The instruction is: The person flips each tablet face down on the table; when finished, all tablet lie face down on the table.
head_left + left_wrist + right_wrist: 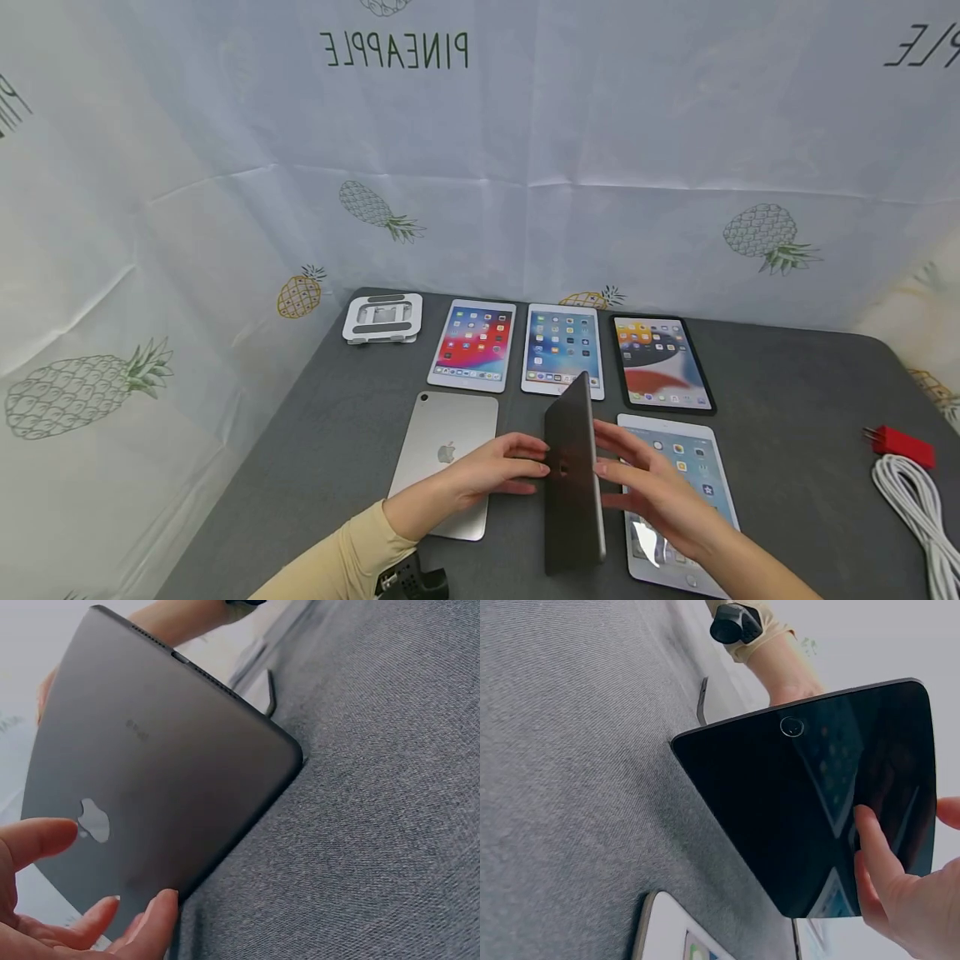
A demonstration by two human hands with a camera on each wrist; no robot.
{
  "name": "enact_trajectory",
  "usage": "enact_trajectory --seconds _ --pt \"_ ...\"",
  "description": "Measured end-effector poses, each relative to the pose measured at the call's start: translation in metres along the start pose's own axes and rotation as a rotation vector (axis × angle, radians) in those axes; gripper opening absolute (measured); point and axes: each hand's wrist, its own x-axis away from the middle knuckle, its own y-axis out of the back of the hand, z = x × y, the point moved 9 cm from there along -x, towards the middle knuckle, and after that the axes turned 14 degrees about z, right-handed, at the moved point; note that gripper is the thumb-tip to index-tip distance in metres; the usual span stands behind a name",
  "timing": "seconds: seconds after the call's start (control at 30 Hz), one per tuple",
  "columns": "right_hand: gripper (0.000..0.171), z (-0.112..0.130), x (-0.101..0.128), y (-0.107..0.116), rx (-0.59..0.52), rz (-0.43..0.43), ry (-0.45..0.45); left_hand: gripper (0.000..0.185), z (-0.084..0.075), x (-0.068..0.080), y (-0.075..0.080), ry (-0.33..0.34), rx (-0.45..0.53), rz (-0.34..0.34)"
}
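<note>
Around the upright tablet [573,483], five tablets (flat).

Grey felt-covered table [787,400], five tablets [474,344] lying flat, folded stand [383,317], red charger [903,445], seemingly white cable [918,508]

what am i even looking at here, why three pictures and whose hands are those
It is one person working at a grey table, filmed by three cameras at once: one on the head, one on each wrist. The left hand and right hand hold a dark tablet upright on its edge between them. The left wrist view shows its grey back, the right wrist view its black screen. Around it lie five more tablets, one silver tablet face down, plus a white stand, a red plug and a white cable.
</note>
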Motion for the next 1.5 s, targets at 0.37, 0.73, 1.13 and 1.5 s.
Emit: enact_trajectory --seconds 0.37,0.73,1.13,1.5 --pt "0.068 -0.019 0.012 0.021 -0.092 0.028 -0.020 0.041 0.007 0.001 0.003 0.000 -0.012 -0.002" --pt "0.061 -0.032 0.022 0.036 -0.158 0.058 0.004 0.041 0.007 0.004 0.005 -0.014 -0.028 -0.024" --pt "0.041 -0.054 0.018 0.046 -0.193 0.007 -0.012 0.043 0.006 0.011 0.016 -0.032 -0.080 -0.067" --pt "0.072 -0.060 0.007 0.048 -0.064 -0.049 -0.051 0.044 0.001 0.019 0.022 -0.045 -0.161 -0.074"
